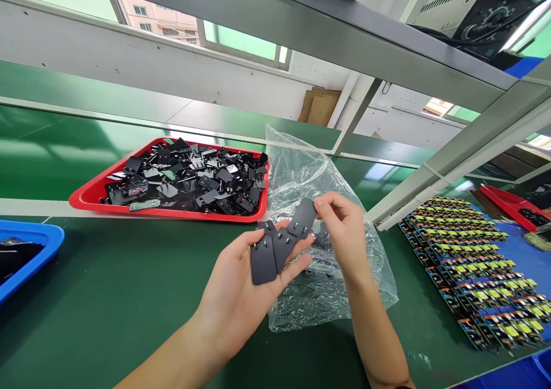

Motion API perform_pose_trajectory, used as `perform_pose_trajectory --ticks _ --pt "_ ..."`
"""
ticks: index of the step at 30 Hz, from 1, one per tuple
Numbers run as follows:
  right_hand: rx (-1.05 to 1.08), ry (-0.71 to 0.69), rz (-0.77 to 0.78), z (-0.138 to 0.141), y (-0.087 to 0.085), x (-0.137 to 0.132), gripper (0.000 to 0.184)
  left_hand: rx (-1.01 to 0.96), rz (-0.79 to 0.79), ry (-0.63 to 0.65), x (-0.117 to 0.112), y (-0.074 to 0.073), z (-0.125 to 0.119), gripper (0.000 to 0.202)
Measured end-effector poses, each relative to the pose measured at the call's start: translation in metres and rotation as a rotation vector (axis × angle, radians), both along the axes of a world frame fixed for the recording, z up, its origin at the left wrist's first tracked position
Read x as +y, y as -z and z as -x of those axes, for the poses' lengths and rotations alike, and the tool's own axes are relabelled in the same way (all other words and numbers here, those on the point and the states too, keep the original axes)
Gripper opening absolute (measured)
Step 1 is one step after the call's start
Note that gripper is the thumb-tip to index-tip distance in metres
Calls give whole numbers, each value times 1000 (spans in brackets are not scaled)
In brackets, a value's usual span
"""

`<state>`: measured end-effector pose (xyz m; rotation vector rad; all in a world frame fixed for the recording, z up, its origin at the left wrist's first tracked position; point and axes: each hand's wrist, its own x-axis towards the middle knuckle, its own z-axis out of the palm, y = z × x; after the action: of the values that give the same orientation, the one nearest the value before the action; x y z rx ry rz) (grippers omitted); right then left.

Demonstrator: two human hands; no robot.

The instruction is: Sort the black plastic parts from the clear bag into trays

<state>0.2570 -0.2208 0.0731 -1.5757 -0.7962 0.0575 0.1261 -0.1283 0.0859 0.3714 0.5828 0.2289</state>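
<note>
Several dark grey flat plastic pieces with small metal pins (263, 261) lie fanned out on my left hand (235, 294), palm up, with its thumb over the edge of one of them. My right hand (344, 228) pinches the top corner of the uppermost grey piece (302, 217) between thumb and forefinger; that piece still overlaps the others. Beneath and behind both hands spreads a clear plastic bag (331, 297), crumpled on the green tabletop. Some dark pieces show dimly near the bag's middle, partly hidden by my hands.
Behind my left hand stands a red tray (172, 212) heaped with black and grey parts. A blue bin (54, 237) sits at the left edge. Rows of circuit boards with yellow components (473, 263) fill the right side, beside a slanted metal post (430, 177). A shelf (301, 27) crosses overhead.
</note>
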Motion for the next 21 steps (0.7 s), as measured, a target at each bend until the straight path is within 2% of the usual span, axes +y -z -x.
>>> perform_pose_trajectory --ticks 5,10,21 --pt "30 -60 50 2 1 5 25 8 0 -109 12 -8 -1 31" --pt "70 -186 21 4 -2 2 26 -16 35 -222 22 -14 3 29" --pt "35 -319 68 12 -1 1 26 32 29 -263 17 -21 1 24"
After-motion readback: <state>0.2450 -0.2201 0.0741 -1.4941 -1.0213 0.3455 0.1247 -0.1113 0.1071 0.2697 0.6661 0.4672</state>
